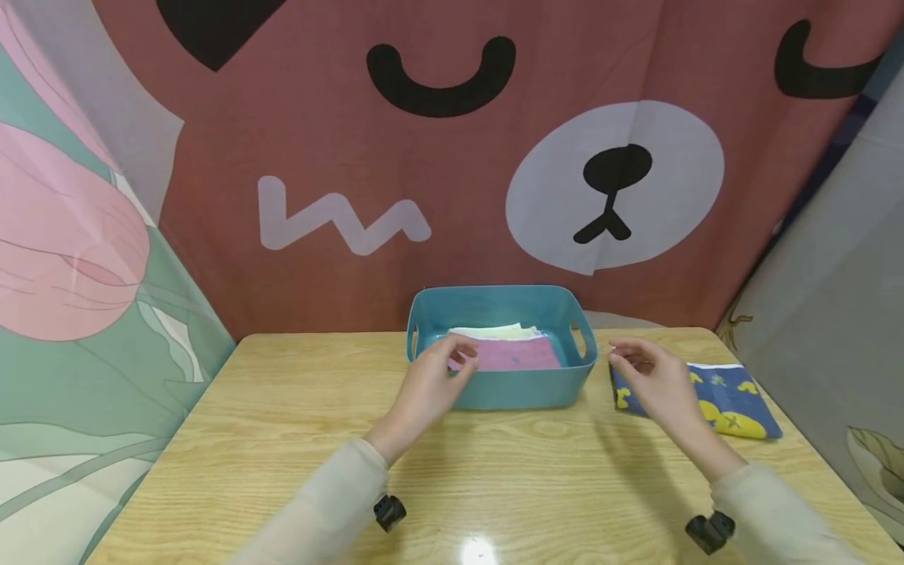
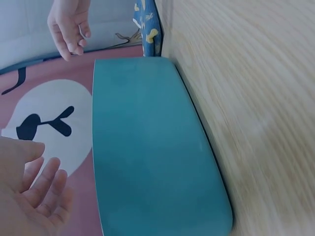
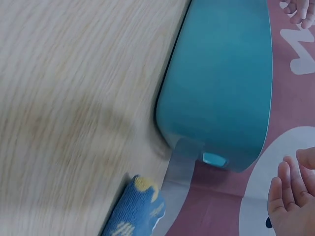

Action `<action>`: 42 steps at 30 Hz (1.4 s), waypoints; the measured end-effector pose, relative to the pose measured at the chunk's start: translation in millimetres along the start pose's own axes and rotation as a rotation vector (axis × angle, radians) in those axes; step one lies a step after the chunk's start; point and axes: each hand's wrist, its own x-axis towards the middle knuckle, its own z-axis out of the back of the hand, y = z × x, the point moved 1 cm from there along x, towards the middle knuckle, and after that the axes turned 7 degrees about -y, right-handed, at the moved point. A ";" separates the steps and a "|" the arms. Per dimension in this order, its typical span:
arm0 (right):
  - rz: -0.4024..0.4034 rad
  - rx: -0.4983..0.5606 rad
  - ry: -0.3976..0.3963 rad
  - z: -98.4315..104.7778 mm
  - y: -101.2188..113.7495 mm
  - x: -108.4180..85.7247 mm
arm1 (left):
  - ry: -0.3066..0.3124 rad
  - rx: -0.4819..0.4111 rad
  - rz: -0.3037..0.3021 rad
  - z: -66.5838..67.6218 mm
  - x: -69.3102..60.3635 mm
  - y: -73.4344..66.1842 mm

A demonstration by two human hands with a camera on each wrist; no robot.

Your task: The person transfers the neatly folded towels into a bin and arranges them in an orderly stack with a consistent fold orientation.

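A teal plastic basket [image 1: 523, 391] with handle holes stands at the back of the table. Inside it lie a folded pink cloth [image 1: 519, 355] and a pale yellow-white cloth [image 1: 494, 333]. My left hand [image 1: 434, 380] hovers over the basket's front left side, fingers loosely bent and holding nothing. To the right of the basket, my right hand [image 1: 660, 388] is raised above a folded blue cloth with yellow patterns [image 1: 752, 402], its fingers relaxed with nothing between them. In the wrist views, both the left hand [image 2: 37, 194] and the right hand [image 3: 295, 199] have their fingers apart.
The light wooden table [image 1: 297, 408] carries the basket and the blue cloth. Right behind it hangs a reddish-brown curtain [image 1: 339, 290] with a bear face. A floral curtain [image 1: 71, 314] borders the left side, and a grey one [image 1: 833, 298] the right.
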 end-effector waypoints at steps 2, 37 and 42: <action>0.000 -0.010 -0.006 3.2 -2.9 -0.8 | 0.011 -0.003 0.001 -2.4 -0.5 -1.6; -0.076 -0.126 -0.051 67.5 -68.1 -22.0 | 0.140 -0.098 -0.033 -54.9 -20.0 -39.7; -0.104 -0.103 -0.064 75.6 -80.4 -25.9 | 0.160 -0.081 -0.060 -64.4 -23.4 -45.0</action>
